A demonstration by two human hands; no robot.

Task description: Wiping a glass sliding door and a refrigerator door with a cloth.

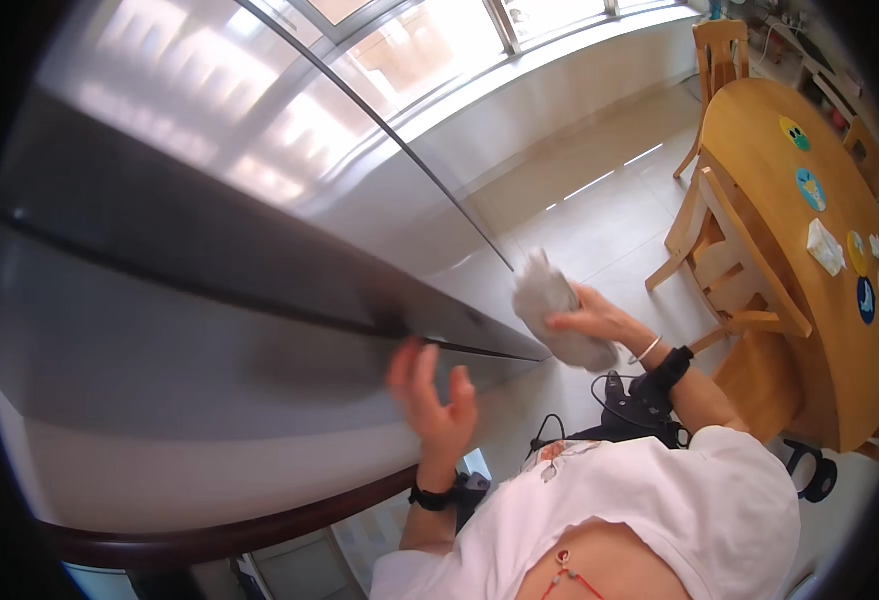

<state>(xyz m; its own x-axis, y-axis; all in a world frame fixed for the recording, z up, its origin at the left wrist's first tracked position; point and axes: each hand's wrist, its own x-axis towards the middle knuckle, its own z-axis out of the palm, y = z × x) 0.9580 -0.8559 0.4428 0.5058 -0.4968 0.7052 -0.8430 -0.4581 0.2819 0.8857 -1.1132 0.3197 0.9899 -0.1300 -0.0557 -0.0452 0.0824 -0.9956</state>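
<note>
My right hand (597, 319) grips a light grey bundle (548, 311). Blur leaves it unclear whether this is a folded cloth or something wrapped. Left of it rises a tall, glossy grey appliance, apparently a refrigerator (259, 232), with a dark door seam (297, 322) along its near side. My left hand (439, 397) is beside that seam, fingers spread and holding nothing. Its fingertips are blurred close to the surface, and I cannot tell whether they touch it. Window light reflects brightly on the appliance's glossy face.
On the right stands an oval wooden table (762, 127) with round animal-picture coasters (811, 189) and tissues (826, 247). A wooden chair (739, 262) is drawn up beside it. A dark red handrail (259, 525) curves along the lower left. Windows (424, 52) line the far wall above the tiled floor (597, 217).
</note>
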